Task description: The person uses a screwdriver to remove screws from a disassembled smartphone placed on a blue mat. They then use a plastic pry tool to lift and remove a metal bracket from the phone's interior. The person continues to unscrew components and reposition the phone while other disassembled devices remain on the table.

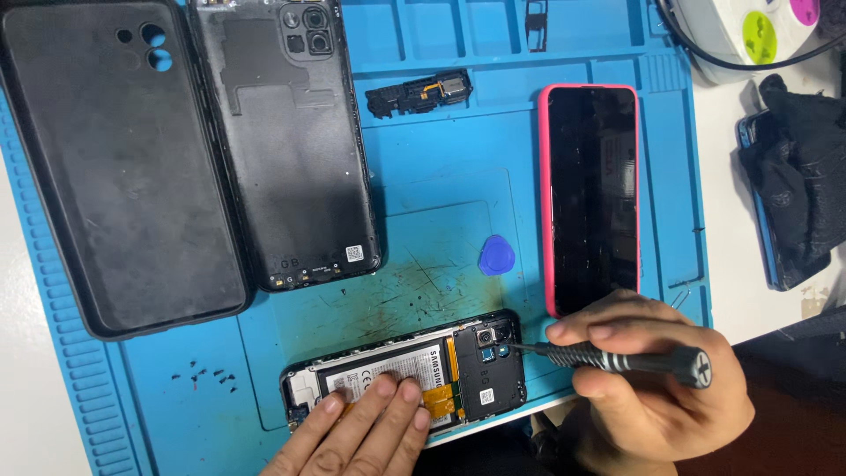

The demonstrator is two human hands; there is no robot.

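Opened phone [414,375] lies at lower centre of the frame on the blue mat [458,141], back cover off, battery and board exposed. Long axis runs roughly left to right, tilted slightly up toward the right; camera end points right, toward the right hand.

Left hand [357,432], lower centre: fingers flat and extended, pressing down on the battery area of the phone. Not gripping, only pinning.

Right hand [652,388], lower right: closed around a black screwdriver [617,357] with a knurled grip. Driver axis runs right to left, nearly level, tip touching the phone's upper right corner just beside the camera module. The right hand lies to the right of the phone, almost in line with the phone's long axis; the left hand sits on top of it.

Surroundings: two black back covers [291,141] side by side, upper left. Small black component [419,92] at upper centre. Pink-cased phone [590,198], screen up, standing lengthwise right of centre, its lower end just above the right hand. Blue pick [496,256] between it and the opened phone. Loose screws [207,377] scattered lower left on the mat. Black cloth [797,185] on the bench at right edge
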